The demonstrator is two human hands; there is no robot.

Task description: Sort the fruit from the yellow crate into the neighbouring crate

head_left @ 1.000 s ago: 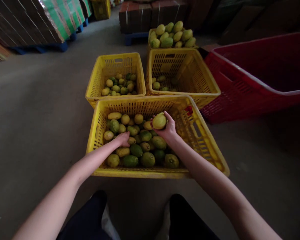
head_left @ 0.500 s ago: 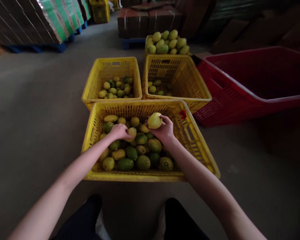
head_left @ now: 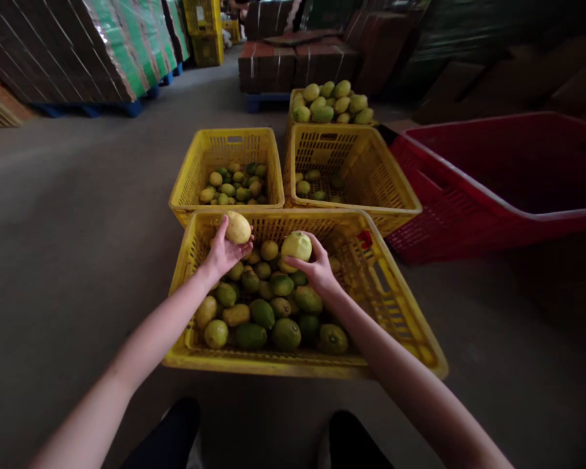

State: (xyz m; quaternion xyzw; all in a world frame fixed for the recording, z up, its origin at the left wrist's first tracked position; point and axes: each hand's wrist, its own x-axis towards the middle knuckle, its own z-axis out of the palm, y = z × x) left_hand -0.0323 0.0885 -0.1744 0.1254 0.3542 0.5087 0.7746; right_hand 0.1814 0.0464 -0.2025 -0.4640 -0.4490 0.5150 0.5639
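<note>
My left hand (head_left: 223,253) is closed under a pale yellow papaya (head_left: 237,228), lifted over the far left part of the near yellow crate (head_left: 303,370). To its right, my right hand (head_left: 318,266) grips a yellow-green papaya (head_left: 296,246), with the thumb on the near side and fingers behind it. Below both hands lie many loose papayas (head_left: 286,334), some green and some yellow, heaped mostly in the left and middle of the crate. A small red mark (head_left: 364,239) shows on the crate's right inner wall.
Beyond stand a left yellow crate (head_left: 178,189) with smaller green and yellow fruit, a right yellow crate (head_left: 395,172) holding several fruits, and a heaped pile of papayas (head_left: 342,104) behind. A large red crate (head_left: 449,176) borders the right. Wrapped pallet loads (head_left: 127,45) stand far left.
My left hand has raised a papaya from the heap and moved away and slightly left. My right hand has turned its papaya so another side faces me. The view has tilted up a little.
</note>
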